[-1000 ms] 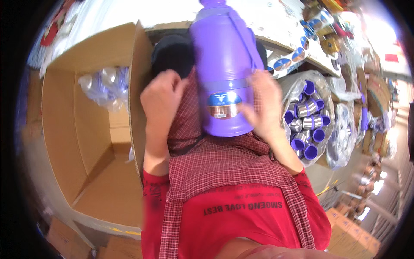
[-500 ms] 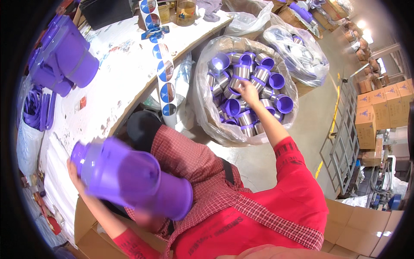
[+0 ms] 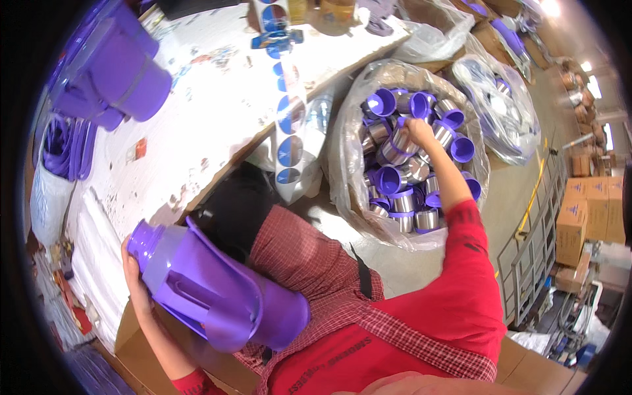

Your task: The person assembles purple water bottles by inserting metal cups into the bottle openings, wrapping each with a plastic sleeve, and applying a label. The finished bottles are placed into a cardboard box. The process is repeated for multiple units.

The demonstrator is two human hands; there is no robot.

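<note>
Purple vessels (image 3: pixel 122 79), on the bench (image 3: pixel 217 112) beyond the left hand (image 3: pixel 137 276); that hand curled about the neck of one purple flask (image 3: pixel 227 299), tilted over the lap. Sticker strip (image 3: pixel 289 117), between and beyond both hands. Clear plastic bag (image 3: pixel 343 158) of purple-rimmed steel cups, around the right hand (image 3: pixel 422 135), its fingers at one steel cup (image 3: pixel 395 151), closure indistinct.

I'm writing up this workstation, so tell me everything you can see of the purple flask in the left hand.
The purple flask looks like glossy plastic, with a stepped, narrower neck, a side handle and a curved carrying handle. It is tilted, neck toward the picture's upper left, base toward the lower right by the plaid apron. The left hand holds it near the neck. Whether the mouth is stoppered cannot be seen.
</note>
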